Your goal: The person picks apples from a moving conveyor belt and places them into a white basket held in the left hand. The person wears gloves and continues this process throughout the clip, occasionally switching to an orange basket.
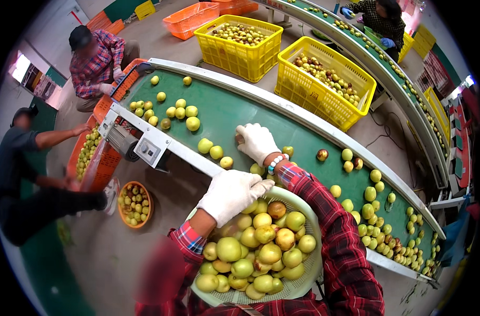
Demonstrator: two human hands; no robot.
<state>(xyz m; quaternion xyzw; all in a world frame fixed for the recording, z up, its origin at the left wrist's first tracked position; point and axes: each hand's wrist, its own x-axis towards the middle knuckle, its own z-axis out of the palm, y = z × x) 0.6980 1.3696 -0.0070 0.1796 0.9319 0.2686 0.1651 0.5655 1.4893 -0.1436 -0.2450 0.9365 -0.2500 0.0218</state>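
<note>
A pale green plastic basket [314, 221] full of green and brown-marked jujubes [269, 252] is tilted against my front, at the edge of a green conveyor belt [240, 114]. My left hand [234, 193], in a white knit glove, lies over the basket's far rim; its fingers hide whether it grips the rim or a fruit. Over the belt is my right hand [257, 143], also gloved, its fingers curled around a brownish fruit [238, 138] that shows only in part. Loose jujubes lie on the belt on both sides of this hand.
Two yellow crates [240, 55] of fruit stand beyond the belt's metal rail [263, 94]. A motor [121, 138] and control box [150, 150] sit on the near rail. An orange basket [134, 205] stands on the floor. Several people work around; a second conveyor [382, 55] runs behind.
</note>
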